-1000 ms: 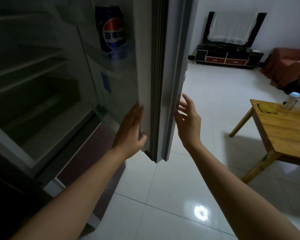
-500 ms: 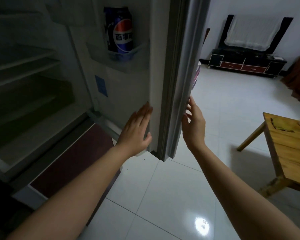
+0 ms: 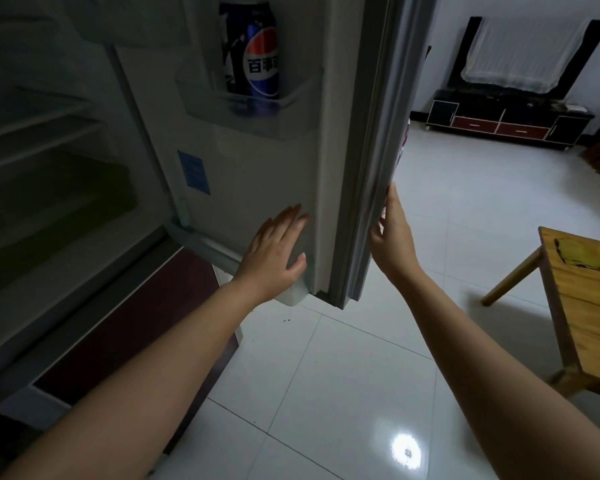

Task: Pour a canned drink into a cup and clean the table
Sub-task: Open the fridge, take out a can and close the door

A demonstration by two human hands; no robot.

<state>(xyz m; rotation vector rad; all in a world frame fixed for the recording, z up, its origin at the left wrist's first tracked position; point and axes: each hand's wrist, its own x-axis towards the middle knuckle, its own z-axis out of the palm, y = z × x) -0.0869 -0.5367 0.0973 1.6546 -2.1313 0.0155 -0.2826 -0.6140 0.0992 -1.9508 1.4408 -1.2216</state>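
Up in the door shelf point(image 3: 250, 112), at twelve o'clock from the left hand point(image 3: 274, 251), stands the can point(image 3: 257, 50), upright. Left hand lies flat on the door's inner face, fingers straight; right hand point(image 3: 392, 233) lies flat against its outer edge, gripping nothing. Likely cold, slick, thin-walled: wrap mid-body.
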